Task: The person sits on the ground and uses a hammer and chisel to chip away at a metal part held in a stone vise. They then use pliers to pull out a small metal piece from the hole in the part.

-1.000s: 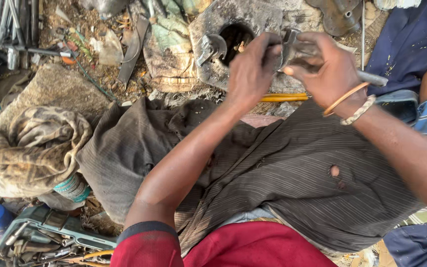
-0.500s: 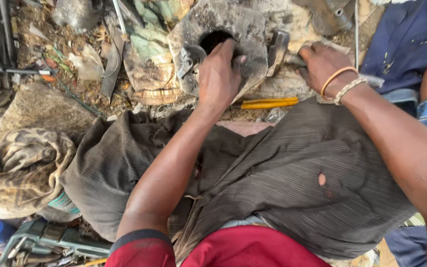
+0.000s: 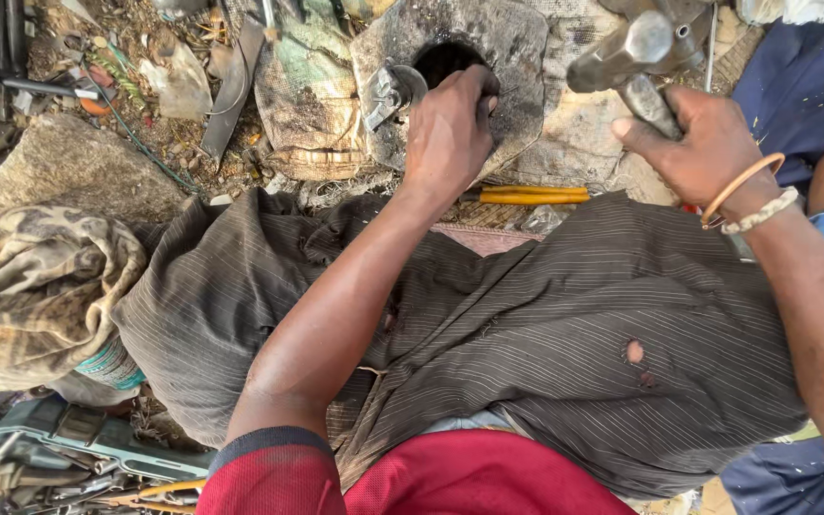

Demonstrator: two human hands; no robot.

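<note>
Lowest in the frame, a striped dark cloth (image 3: 526, 353) covers the person's lap. Above it, at upper middle, the left hand (image 3: 450, 129) presses its closed fingers on a small metal part (image 3: 388, 92) at the hole of a worn stone block (image 3: 517, 57). At upper right, the right hand (image 3: 703, 148) grips a hammer (image 3: 626, 52), raised. A yellow-handled tool (image 3: 531, 195) lies between them.

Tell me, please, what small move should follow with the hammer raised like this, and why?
Probably a short, controlled blow straight down. The right hand grips the hammer lifted above the block, while the left hand steadies the metal part beside the dark hole. With fingers so near, aim should stay clear of them.
</note>
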